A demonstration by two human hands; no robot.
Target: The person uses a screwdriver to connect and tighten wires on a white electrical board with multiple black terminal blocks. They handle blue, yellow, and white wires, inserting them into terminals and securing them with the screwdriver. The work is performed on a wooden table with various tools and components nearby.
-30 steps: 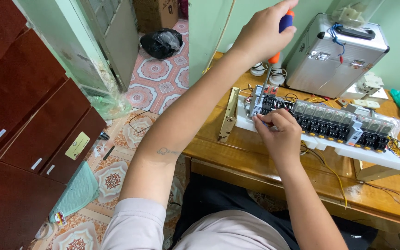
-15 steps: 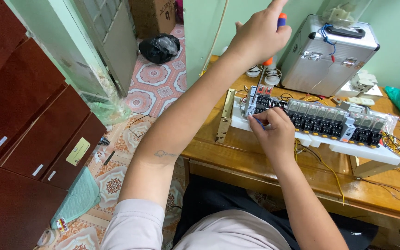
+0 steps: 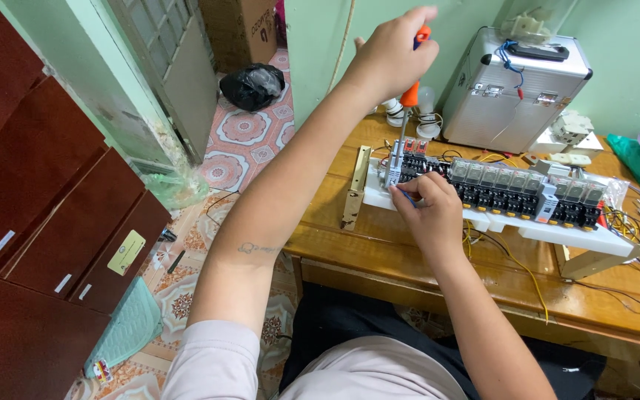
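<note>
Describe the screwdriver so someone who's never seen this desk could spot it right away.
Find the wooden table and the long row of relays on it. Above the row's left end, the left hand holds the screwdriver upright, the only tool there with an orange handle.

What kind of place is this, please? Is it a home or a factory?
Most likely a small home workshop for electrical work. A wooden desk bears a row of relays with loose wires, a metal tool case stands behind, and the patterned floor tiles look domestic.
</note>
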